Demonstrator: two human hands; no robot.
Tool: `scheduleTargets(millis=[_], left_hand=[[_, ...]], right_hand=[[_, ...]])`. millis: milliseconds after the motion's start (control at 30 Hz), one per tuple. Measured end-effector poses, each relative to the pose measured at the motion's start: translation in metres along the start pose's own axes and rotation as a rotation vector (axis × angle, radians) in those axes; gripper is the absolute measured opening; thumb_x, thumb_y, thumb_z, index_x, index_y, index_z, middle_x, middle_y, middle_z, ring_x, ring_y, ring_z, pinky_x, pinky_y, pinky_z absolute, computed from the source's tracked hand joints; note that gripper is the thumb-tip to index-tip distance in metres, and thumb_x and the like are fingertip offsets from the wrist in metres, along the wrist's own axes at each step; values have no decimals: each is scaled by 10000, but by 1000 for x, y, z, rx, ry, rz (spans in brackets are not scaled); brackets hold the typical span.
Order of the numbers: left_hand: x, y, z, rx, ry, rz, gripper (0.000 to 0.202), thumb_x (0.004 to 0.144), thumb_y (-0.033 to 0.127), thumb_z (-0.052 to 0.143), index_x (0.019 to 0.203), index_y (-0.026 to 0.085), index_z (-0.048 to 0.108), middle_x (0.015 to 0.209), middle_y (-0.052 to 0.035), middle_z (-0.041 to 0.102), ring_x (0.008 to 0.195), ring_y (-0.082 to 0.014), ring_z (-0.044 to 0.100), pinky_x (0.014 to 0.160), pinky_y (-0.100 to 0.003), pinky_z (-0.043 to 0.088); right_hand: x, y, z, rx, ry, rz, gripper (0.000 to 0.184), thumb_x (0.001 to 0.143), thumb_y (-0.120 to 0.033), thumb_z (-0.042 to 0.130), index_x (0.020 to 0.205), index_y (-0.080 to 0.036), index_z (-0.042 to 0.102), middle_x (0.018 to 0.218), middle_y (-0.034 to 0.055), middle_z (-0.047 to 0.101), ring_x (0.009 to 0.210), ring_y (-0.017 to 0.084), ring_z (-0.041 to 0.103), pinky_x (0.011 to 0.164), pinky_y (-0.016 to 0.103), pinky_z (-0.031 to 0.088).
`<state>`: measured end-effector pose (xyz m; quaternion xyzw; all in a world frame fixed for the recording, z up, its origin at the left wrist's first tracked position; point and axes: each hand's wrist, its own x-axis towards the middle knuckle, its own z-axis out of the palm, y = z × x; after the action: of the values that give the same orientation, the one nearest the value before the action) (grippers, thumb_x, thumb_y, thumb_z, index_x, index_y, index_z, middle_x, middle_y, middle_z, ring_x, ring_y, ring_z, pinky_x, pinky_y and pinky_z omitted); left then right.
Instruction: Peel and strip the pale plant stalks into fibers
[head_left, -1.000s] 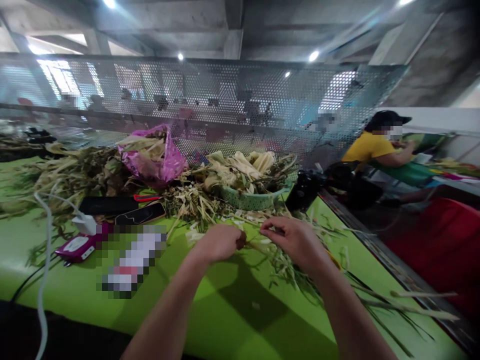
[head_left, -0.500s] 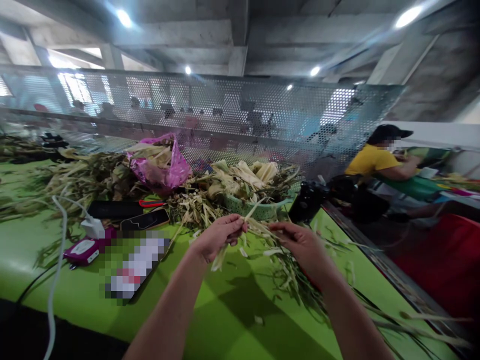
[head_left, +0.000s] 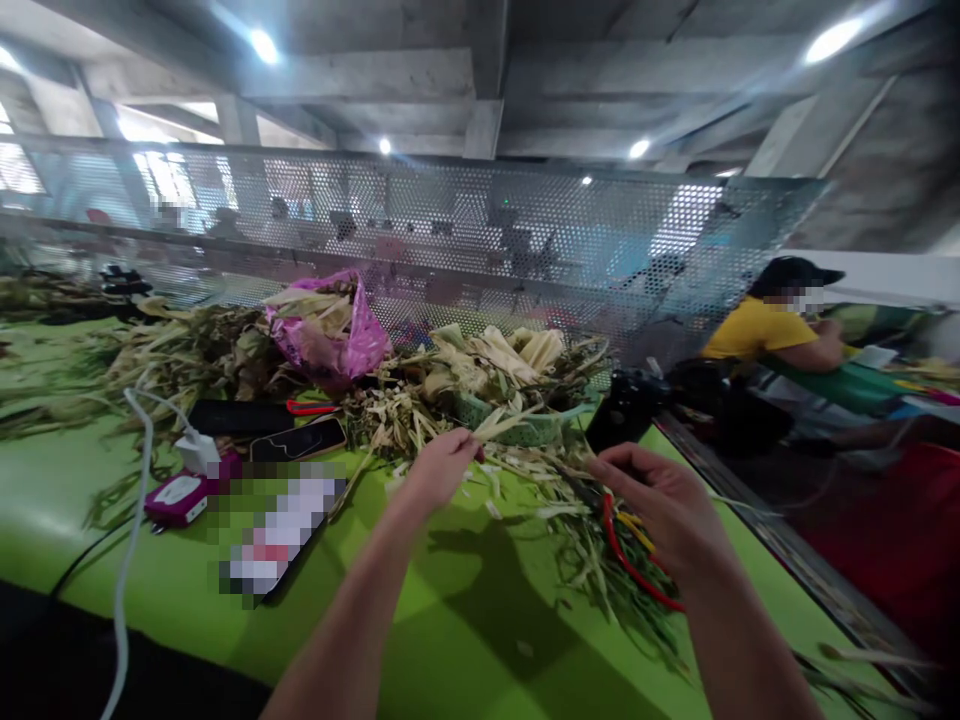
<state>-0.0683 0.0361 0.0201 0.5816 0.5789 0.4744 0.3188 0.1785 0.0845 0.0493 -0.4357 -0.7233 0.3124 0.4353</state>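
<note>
My left hand is closed in a pinch on a pale strip of plant leaf that sticks out toward a green basket heaped with husks. My right hand hovers to the right with fingers curled, and a thin dark stem runs from it. A red-handled tool lies under that hand among green stalks on the lime-green table.
Phones, a charger with white cable and a pink device lie at left. A pink bag of husks and leaf piles stand in front of a perforated metal screen. A person in yellow sits at right.
My left hand rose from the table and moved forward with the pale strip. My right hand drew right and nearer, uncovering the red-handled tool. The view tilted slightly.
</note>
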Motion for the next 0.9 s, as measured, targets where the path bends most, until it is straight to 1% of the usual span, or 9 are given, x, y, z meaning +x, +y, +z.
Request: scheduleTargets(millis=[200,300,367,433,500,633,733,800,900], left_hand=[[-1,2,-1,-470,-24,-129,253,837,393,471,728,167,501,574,57,308,494,-76,265,481,-212,210],[-1,0,-1,-495,38,-133,245,841,385,466,731,167,490,585,55,320,493,-72,259,473,-210,201],[1,-2,-1,-430,80,-108,249,852,378,445,728,167,492,598,48,341,509,-75,278,482,-212,210],[2,-2,-1,-309,102,-76,260,860,374,430,717,168,497,605,42,357,529,-82,299,496,-218,216],[1,-1,1,-168,89,-38,270,869,365,413,702,170,499,609,36,380,552,-91,328,515,-226,228],[-2,2,11,19,34,46,269,884,347,379,698,180,477,651,22,456,625,-114,403,579,-237,281],[-4,3,18,54,-7,92,257,887,334,372,693,184,450,688,15,484,667,-122,427,621,-238,314],[-5,3,21,64,-34,99,250,883,328,377,682,187,425,688,14,480,664,-121,425,625,-237,322],[-6,5,21,122,-51,91,251,879,325,383,669,190,403,664,16,465,652,-123,421,617,-238,318]], right_hand=[[8,14,-2,-295,-46,22,370,736,-545,614,717,-179,672,576,2,580,536,137,471,525,266,334],[13,24,-5,-473,-112,49,327,748,-513,595,790,-209,710,647,22,650,598,189,549,570,294,366],[13,22,-3,-484,-22,38,306,737,-462,604,892,-223,718,749,41,684,646,213,578,598,312,384],[10,14,4,-356,100,0,327,726,-413,610,968,-213,701,790,53,677,657,208,576,613,316,398],[3,1,18,-92,110,-2,329,750,-402,600,994,-194,675,712,36,633,628,178,547,605,297,403],[-15,-22,53,381,-161,156,361,782,-381,622,1081,-179,604,653,3,578,533,115,492,516,240,370],[-23,-25,74,594,-249,247,370,747,-345,670,1075,-209,566,980,56,629,674,137,594,617,272,458],[-23,-22,82,623,-263,252,354,736,-344,683,1044,-217,564,1038,57,617,794,171,617,711,308,482],[-18,-11,83,406,-221,160,289,742,-380,675,953,-195,607,897,48,641,793,183,585,704,305,461]])
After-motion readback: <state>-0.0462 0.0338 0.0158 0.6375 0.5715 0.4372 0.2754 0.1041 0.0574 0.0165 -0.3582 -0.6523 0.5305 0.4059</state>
